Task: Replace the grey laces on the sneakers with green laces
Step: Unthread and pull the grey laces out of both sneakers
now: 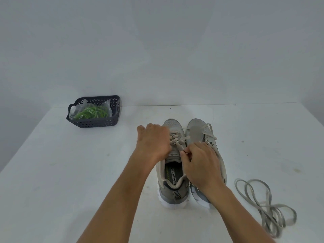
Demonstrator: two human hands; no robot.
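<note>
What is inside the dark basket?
Inside the basket are green laces in clear plastic bags. The basket's near wall hides the bottom, so anything lying under the bags cannot be seen.

Two pale grey sneakers (172,155) with white soles and beige-grey laces (177,140) sit on a white surface (70,172). A loose grey lace (266,206) lies nearby. A dark perforated basket (94,111) holds bright green laces (91,112).

White table (87,172), four items resting on it.
Dark basket (93,122) near far left corner; two sneakers (172,186) centre; loose grey lace (266,207) toward right edge.
</note>
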